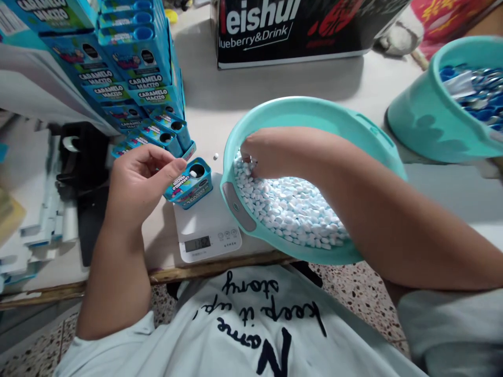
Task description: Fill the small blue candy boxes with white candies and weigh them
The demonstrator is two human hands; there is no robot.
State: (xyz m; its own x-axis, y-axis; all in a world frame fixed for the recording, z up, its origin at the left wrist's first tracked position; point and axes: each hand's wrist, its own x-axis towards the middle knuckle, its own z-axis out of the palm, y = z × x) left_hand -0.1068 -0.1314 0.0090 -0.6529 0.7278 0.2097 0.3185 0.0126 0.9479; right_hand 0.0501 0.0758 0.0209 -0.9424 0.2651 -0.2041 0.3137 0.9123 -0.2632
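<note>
My left hand (147, 175) has thumb and forefinger pressed together at the left edge of a small blue box (192, 191); whatever is between them is too small to make out. That box sits on a white digital scale (210, 241) and has a round opening with a white candy in it. My right hand (253, 152) reaches into a turquoise basin (306, 112), its fingers curled down among small white candies (291, 209) at the left side. Its fingertips are partly hidden. One loose candy (216, 156) lies between box and basin.
Stacked blue boxes (137, 63) rise at the back left, with several open-holed ones (167, 131) before them. A black carton (291, 31) stands at the back. A turquoise bucket (420, 115) of blue and silver pieces is at the right. The table edge (220, 267) runs near my shirt.
</note>
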